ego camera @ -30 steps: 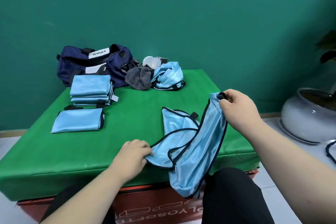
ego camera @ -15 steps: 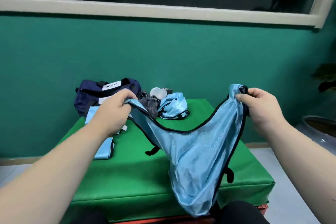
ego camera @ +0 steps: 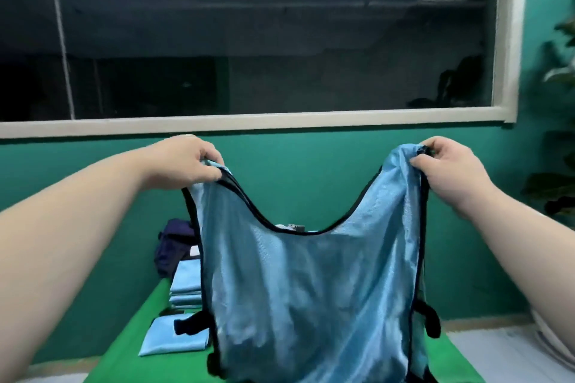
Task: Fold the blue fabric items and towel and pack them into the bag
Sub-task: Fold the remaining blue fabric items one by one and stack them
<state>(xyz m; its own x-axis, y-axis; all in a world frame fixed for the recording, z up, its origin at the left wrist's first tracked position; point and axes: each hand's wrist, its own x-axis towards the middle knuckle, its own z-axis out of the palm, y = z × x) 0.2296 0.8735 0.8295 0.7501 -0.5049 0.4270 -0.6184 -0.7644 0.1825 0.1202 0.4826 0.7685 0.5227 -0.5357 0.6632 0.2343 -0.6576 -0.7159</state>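
A light blue mesh vest [ego camera: 311,298] with black trim hangs spread out in front of me, held up by its two shoulder straps. My left hand [ego camera: 186,163] grips the left strap and my right hand [ego camera: 448,165] grips the right strap. Behind the vest, a stack of folded blue fabric items [ego camera: 185,288] and one folded blue item [ego camera: 174,339] lie on the green table [ego camera: 130,348]. The navy bag [ego camera: 174,246] sits at the table's far left, partly hidden by the vest.
A green wall with a wide dark window [ego camera: 249,34] stands behind the table. A leafy plant [ego camera: 560,134] is at the right edge. The vest hides most of the table's middle and right.
Both hands have lifted the vest higher and pulled it apart, so it now hangs flat and open by its straps. The view has tilted upward.
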